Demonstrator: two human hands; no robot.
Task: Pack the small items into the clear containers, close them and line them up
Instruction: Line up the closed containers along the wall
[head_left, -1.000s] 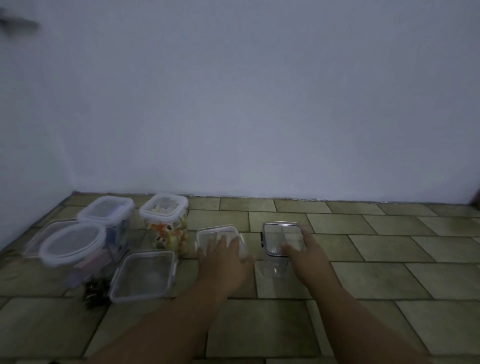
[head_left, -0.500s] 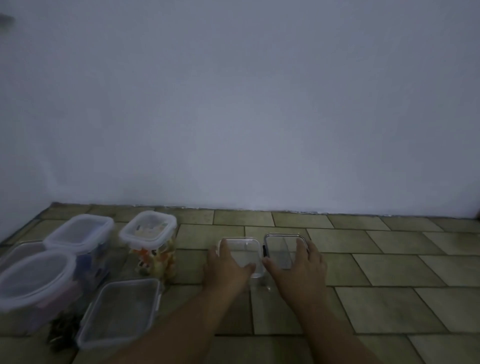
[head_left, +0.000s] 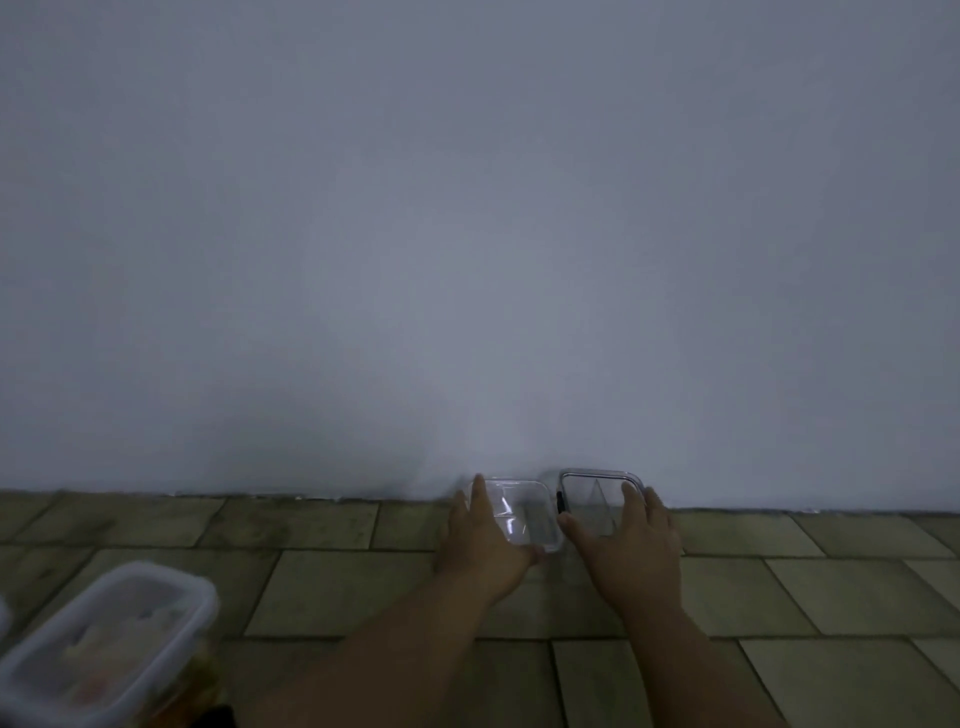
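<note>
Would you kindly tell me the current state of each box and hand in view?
Left box: lid on, upright, by the wall.
Right box: lid on, upright, beside the left box.
Left hand: fingers straight, touching the left box.
Right hand: fingers flat on the right box.
Near box: lid on, filled, blurred.

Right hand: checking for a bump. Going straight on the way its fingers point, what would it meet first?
Probably the wall: the right hand rests on the dark-rimmed container, fingers pointing at the wall right behind it, though the gap is unclear.
</note>
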